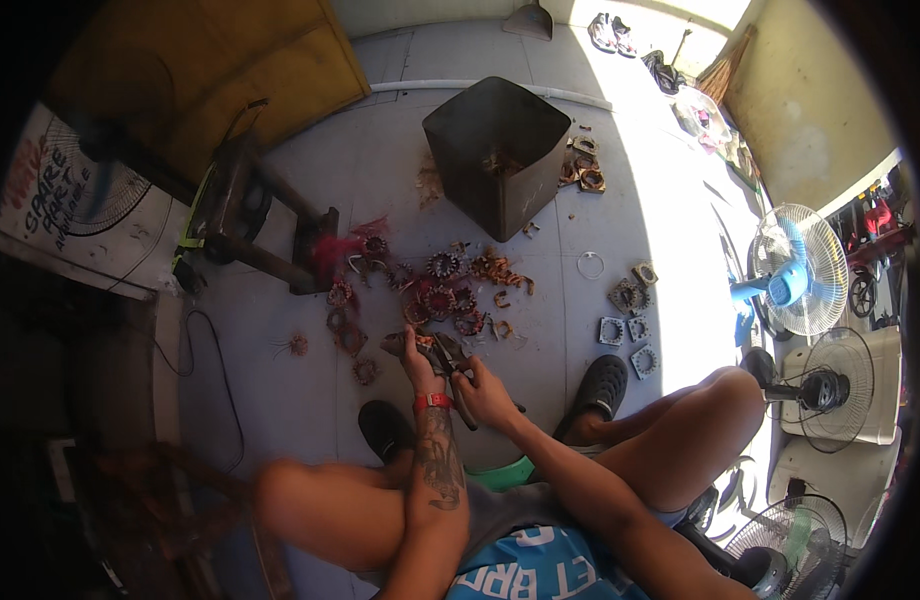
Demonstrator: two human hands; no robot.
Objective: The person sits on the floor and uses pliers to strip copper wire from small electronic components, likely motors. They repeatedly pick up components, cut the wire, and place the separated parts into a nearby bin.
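My left hand (422, 372), with a red watch on its wrist, is closed around a small dark piece (395, 345) with a coppery patch; the fingers hide most of it, so its kind is unclear. In my right hand (488, 396) is a dark pair of pliers (464, 410), its jaws up against the piece in my left hand. Just beyond both hands lie several ring-shaped motor stators (440, 300) with red windings. Coils of copper wire (495, 268) lie beside them.
A dark angular bin (520, 190) stands ahead. To the right lie several square metal stator cores (612, 331) and fans, one blue (788, 285). A heavy metal stand (265, 215) is at left, with a cable (215, 330) on the floor. My black clogs (602, 385) flank the work.
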